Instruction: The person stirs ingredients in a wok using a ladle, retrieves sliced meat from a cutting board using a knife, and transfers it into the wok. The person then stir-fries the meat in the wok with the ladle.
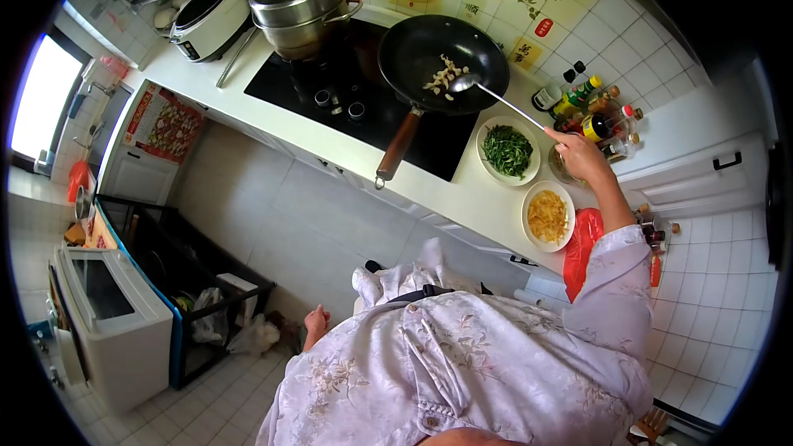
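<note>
Above the white tabletop [493,208], a metal ladle [505,104] in a wok [458,45] is gripped by the right hand [584,157], the left hand [315,320] curled closed.

I see right hand [582,155] gripping ladle [508,102], its head in wok [487,54] just beside pale pieces [443,76]. Left hand [315,322] hangs low, fingers curled. Greens [507,151], yellow shreds [548,216] in separate bowls [516,182] on counter [487,198].
</note>
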A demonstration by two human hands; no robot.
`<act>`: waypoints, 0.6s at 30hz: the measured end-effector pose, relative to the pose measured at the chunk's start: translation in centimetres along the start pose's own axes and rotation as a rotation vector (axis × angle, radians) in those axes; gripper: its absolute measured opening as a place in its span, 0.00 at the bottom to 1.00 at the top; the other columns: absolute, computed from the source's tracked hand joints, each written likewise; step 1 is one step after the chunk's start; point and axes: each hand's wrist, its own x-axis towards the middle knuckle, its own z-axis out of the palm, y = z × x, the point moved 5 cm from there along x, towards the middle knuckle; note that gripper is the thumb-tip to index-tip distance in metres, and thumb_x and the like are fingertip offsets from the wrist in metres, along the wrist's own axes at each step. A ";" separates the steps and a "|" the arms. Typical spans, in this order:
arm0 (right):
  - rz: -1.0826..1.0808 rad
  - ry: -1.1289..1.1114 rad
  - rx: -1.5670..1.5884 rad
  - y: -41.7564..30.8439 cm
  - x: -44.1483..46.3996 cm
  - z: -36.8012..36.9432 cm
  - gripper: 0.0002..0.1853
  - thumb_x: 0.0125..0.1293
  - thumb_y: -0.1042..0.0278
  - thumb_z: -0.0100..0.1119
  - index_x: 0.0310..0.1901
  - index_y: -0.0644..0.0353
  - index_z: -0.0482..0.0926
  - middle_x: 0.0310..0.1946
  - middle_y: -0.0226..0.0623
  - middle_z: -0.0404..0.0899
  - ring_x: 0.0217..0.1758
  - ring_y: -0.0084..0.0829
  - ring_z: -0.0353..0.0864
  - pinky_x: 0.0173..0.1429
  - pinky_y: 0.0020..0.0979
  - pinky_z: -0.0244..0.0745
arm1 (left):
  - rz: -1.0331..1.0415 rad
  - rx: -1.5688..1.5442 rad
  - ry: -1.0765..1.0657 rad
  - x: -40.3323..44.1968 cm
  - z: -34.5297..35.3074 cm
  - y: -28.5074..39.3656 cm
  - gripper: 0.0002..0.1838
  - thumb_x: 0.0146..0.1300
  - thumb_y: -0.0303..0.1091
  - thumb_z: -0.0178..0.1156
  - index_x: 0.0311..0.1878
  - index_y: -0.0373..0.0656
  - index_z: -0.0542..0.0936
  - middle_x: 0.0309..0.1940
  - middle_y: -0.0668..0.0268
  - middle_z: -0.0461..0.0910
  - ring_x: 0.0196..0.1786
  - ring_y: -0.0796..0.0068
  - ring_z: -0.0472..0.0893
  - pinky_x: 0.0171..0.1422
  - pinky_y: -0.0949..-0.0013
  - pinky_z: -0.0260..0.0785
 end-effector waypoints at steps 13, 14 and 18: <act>0.414 -0.196 0.646 -0.9 4.7 7.0 0.20 0.64 0.64 0.44 0.57 0.34 0.65 0.17 0.35 0.69 0.13 0.27 0.66 0.18 0.30 0.65 | -0.064 -0.001 -0.009 0.7 1.0 1.5 0.12 0.56 0.39 0.56 0.23 0.43 0.69 0.16 0.67 0.72 0.16 0.77 0.71 0.15 0.75 0.57; 0.475 -0.214 0.830 -0.9 4.6 7.8 0.20 0.64 0.64 0.43 0.58 0.34 0.63 0.15 0.29 0.62 0.11 0.21 0.58 0.15 0.26 0.58 | -0.037 0.015 -0.005 0.6 0.8 1.6 0.13 0.56 0.39 0.56 0.22 0.43 0.69 0.16 0.66 0.72 0.16 0.77 0.71 0.14 0.75 0.57; 0.548 -0.331 1.171 -3.8 2.7 9.8 0.23 0.66 0.64 0.40 0.62 0.35 0.57 0.12 0.21 0.53 0.10 0.15 0.50 0.12 0.20 0.52 | -0.023 -0.015 -0.049 0.5 0.1 0.1 0.14 0.56 0.40 0.55 0.20 0.43 0.69 0.15 0.66 0.72 0.13 0.76 0.69 0.14 0.74 0.56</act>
